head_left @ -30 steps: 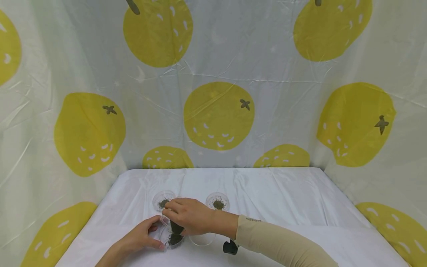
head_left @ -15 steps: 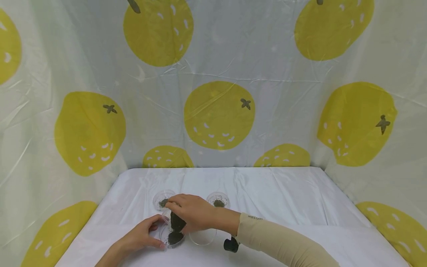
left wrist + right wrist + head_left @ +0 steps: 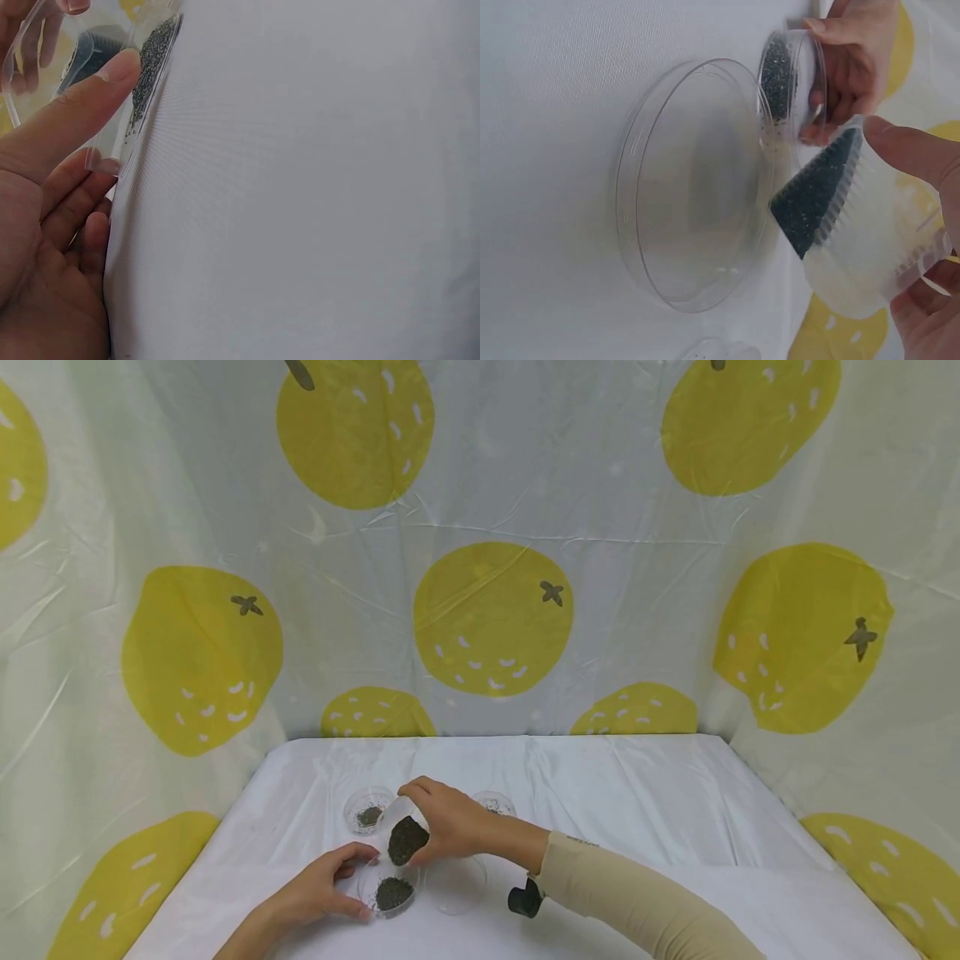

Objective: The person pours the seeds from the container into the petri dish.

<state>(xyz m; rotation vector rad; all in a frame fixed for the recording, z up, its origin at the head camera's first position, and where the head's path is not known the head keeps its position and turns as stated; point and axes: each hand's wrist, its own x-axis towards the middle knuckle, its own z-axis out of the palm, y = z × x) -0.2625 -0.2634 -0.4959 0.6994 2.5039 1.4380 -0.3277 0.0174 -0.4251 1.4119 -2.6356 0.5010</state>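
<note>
My right hand [image 3: 457,820] grips a clear ribbed plastic container [image 3: 855,277], thumb on one side and fingers on the other. The container is tilted, and dark granules [image 3: 817,191] have slid into its lower corner. It hangs just above a clear petri dish [image 3: 366,887] that holds a heap of similar dark granules [image 3: 394,893]. My left hand [image 3: 318,889] steadies that dish on the table, thumb at the near side and fingers curled round the left side. In the left wrist view the thumb [image 3: 82,105] lies against the dish wall.
Right beside the held dish lies another clear petri dish [image 3: 456,889] with no granules visible. Behind stand two more dishes: a left one [image 3: 352,814] with a small dark heap, and a right one [image 3: 497,797] partly hidden. A black device [image 3: 525,899] sits at the right wrist.
My right hand has lifted the container up and to the right, and it now tilts less steeply, showing its granules. The left hand stays at the dish.
</note>
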